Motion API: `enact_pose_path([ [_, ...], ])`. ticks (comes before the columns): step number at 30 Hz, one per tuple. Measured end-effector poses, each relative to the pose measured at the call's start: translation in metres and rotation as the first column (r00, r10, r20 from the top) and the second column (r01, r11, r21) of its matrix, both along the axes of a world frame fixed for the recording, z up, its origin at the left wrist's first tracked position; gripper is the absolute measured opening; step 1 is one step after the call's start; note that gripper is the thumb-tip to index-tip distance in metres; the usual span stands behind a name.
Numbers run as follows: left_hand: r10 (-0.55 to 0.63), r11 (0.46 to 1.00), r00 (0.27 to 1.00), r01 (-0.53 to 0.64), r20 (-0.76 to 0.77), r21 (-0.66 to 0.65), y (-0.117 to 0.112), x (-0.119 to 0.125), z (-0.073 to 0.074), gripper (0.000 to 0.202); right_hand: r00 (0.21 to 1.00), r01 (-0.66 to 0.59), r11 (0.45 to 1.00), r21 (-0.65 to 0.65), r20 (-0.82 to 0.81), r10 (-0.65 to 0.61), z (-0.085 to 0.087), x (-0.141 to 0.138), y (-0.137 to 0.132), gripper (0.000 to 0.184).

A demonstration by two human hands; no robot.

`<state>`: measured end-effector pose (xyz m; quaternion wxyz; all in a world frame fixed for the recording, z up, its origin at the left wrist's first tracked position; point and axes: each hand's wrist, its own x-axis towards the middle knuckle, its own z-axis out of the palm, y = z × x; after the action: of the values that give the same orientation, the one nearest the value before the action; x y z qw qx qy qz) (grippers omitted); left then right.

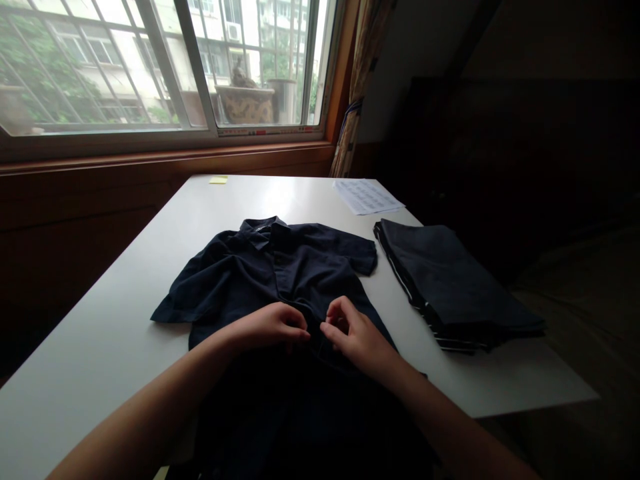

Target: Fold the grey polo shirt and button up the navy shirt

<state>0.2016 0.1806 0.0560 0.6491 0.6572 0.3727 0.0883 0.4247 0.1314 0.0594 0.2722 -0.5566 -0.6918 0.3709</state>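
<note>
A dark navy short-sleeved shirt (250, 273) lies front up, its collar pointing toward the window and its hem toward me. My left hand (285, 323) is closed at the front placket, thumb against curled fingers, pinching the cloth. Just across the placket, my right hand (353, 333) pinches the other front edge between thumb and forefinger. A small gap separates the two hands. The cloth rises slightly in folds near them. Whether a button is between the fingers is too dark and small to tell. The lower part of the shirt fades into shadow.
The shirt rests on a white table (125, 287). To the right lies a stack of folded dark clothes (450, 273), close to the table's edge. Printed sheets (367, 197) and a yellow sticky note (219, 180) lie at the far end, below a barred window (200, 67).
</note>
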Motion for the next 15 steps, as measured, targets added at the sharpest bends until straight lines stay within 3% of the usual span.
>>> enact_pose_path([
  [4,0.003,1.000,1.000,-0.003,-0.014,0.014,0.000,0.000,-0.001,0.032,0.991,-0.110,0.984,0.137,0.092,0.098,0.015,-0.008,-0.016,0.022],
  [8,-0.002,1.000,1.000,0.002,-0.018,0.001,0.000,-0.001,0.000,0.032,0.929,-0.282,0.946,0.163,0.293,0.226,0.020,-0.010,-0.022,0.020],
  [11,0.006,1.000,1.000,-0.006,0.009,-0.017,0.000,-0.001,-0.001,0.031,0.897,-0.285,0.946,0.157,0.390,0.206,0.015,-0.007,-0.021,0.010],
  [15,0.024,1.000,0.999,-0.023,0.022,-0.017,0.000,0.001,-0.003,0.030,0.876,-0.312,0.938,0.153,0.429,0.221,0.010,-0.001,-0.019,0.014],
])
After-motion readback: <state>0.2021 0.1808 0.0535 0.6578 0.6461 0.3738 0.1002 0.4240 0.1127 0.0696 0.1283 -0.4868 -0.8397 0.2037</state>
